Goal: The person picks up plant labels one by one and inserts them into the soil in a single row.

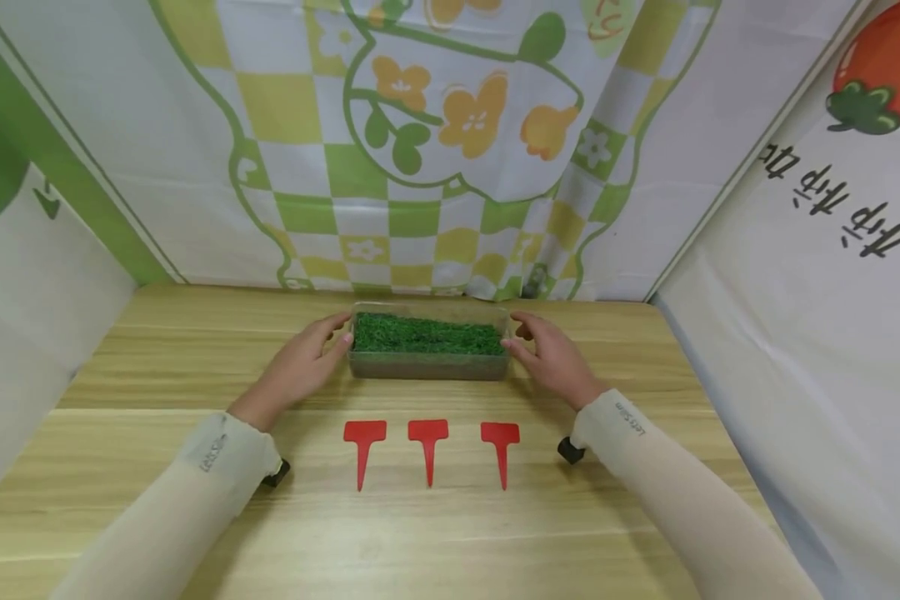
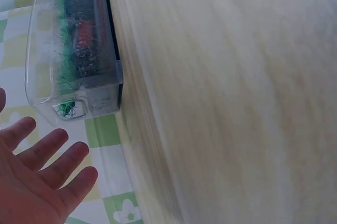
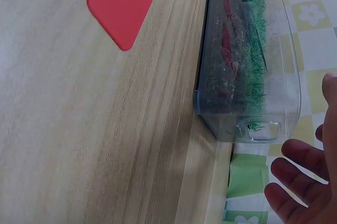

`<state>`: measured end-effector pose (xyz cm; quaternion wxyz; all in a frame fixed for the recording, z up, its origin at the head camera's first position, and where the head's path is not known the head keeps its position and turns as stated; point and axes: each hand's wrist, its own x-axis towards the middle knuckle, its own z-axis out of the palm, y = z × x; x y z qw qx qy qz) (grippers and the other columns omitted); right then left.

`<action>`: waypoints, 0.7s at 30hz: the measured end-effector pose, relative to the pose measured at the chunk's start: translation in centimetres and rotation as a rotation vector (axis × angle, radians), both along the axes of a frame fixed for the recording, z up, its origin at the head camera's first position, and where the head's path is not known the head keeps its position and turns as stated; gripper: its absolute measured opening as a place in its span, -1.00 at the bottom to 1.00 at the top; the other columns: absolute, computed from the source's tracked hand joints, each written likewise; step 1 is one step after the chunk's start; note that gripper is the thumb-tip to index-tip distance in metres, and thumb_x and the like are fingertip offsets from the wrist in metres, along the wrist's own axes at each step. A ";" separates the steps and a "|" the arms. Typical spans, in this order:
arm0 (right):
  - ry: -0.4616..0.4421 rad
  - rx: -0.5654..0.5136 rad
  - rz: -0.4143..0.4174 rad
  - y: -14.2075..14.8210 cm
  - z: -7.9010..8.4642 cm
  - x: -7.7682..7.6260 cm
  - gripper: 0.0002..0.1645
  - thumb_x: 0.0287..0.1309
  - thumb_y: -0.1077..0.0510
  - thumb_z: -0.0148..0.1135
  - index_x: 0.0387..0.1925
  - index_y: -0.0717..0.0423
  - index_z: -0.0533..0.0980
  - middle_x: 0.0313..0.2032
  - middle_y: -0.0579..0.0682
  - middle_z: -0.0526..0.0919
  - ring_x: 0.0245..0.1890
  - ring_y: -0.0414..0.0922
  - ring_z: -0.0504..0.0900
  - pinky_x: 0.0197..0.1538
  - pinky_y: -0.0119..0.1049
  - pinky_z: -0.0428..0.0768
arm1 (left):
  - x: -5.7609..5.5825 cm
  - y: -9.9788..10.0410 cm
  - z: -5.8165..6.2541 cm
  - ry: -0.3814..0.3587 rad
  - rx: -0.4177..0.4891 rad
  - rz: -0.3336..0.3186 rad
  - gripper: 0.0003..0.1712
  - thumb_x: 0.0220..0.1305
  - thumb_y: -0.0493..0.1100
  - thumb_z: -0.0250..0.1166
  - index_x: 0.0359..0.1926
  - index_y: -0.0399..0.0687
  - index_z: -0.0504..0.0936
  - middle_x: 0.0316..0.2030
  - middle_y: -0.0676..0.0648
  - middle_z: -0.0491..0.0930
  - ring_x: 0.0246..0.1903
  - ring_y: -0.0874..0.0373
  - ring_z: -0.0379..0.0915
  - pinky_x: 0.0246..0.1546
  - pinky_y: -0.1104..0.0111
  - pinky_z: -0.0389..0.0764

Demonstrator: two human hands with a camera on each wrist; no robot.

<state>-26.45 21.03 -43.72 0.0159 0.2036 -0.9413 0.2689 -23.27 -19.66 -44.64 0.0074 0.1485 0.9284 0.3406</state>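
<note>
A clear plastic box (image 1: 427, 367) with green artificial grass (image 1: 429, 335) inside stands near the back of the table. My left hand (image 1: 303, 357) is at the box's left end; in the left wrist view its extended fingers (image 2: 52, 161) show a small gap to the wall. At the other end is my right hand (image 1: 551, 354), its fingers (image 3: 295, 182) spread and loosely bent beside the cut-out handle. Neither hand grips the box. In front of it lie three red T-shaped plant labels: a left one (image 1: 364, 433), a middle one (image 1: 428, 432) and a right one (image 1: 500, 435).
A pale wood-grain table (image 1: 390, 542) bears everything. Behind the box hangs a green, yellow and white checked cloth (image 1: 412, 217), close to its back wall. White printed sheets flank the table, with a tomato picture (image 1: 888, 62) on the right one.
</note>
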 end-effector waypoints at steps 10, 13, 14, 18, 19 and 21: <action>-0.034 0.035 0.009 -0.5 -0.5 -0.1 -0.17 0.47 -0.30 -0.05 0.54 0.06 0.13 0.15 0.15 0.58 0.15 0.07 0.57 0.17 0.10 0.55 | -0.4 -0.1 -0.6 -0.015 -0.033 0.008 -0.29 0.59 0.20 -0.17 0.60 0.07 0.02 0.50 -0.24 0.18 0.46 -0.29 0.09 0.38 -0.26 0.16; -0.030 0.053 0.018 -0.6 -0.7 -0.1 -0.16 0.49 -0.28 -0.08 0.55 0.10 0.11 0.13 0.15 0.57 0.13 0.08 0.58 0.13 0.08 0.58 | -0.6 -0.1 -0.7 -0.012 -0.043 -0.003 -0.29 0.59 0.19 -0.18 0.60 0.06 0.00 0.52 -0.22 0.14 0.48 -0.28 0.06 0.41 -0.23 0.13; -0.028 0.058 0.019 -0.6 -0.7 -0.1 -0.17 0.49 -0.28 -0.09 0.55 0.10 0.11 0.13 0.15 0.57 0.12 0.08 0.58 0.12 0.07 0.59 | -0.6 -0.1 -0.7 -0.011 -0.048 -0.008 -0.29 0.60 0.19 -0.18 0.60 0.05 -0.01 0.53 -0.22 0.12 0.48 -0.28 0.04 0.42 -0.22 0.12; -0.019 0.071 0.031 -0.7 -0.9 -0.1 -0.20 0.53 -0.20 -0.09 0.54 0.17 0.10 0.09 0.17 0.57 0.09 0.07 0.61 0.10 0.05 0.61 | -0.6 0.0 -0.7 -0.013 -0.071 -0.030 -0.27 0.60 0.18 -0.18 0.61 0.01 -0.04 0.55 -0.20 0.06 0.50 -0.28 0.00 0.44 -0.20 0.08; -0.017 0.077 0.030 -0.7 -1.0 -0.1 -0.21 0.53 -0.19 -0.09 0.55 0.17 0.10 0.08 0.16 0.57 0.07 0.06 0.61 0.10 0.04 0.61 | -0.6 0.0 -0.6 -0.018 -0.081 -0.034 -0.27 0.60 0.18 -0.18 0.61 0.01 -0.06 0.55 -0.20 0.05 0.50 -0.27 0.00 0.45 -0.19 0.08; -0.008 0.092 0.033 -0.7 -1.1 0.0 -0.23 0.55 -0.16 -0.12 0.55 0.19 0.09 0.07 0.16 0.58 0.03 0.03 0.63 0.08 0.02 0.61 | -0.6 0.1 -0.7 -0.037 -0.105 -0.038 -0.26 0.60 0.19 -0.20 0.62 0.03 -0.11 0.57 -0.17 0.00 0.51 -0.26 -0.02 0.46 -0.18 0.08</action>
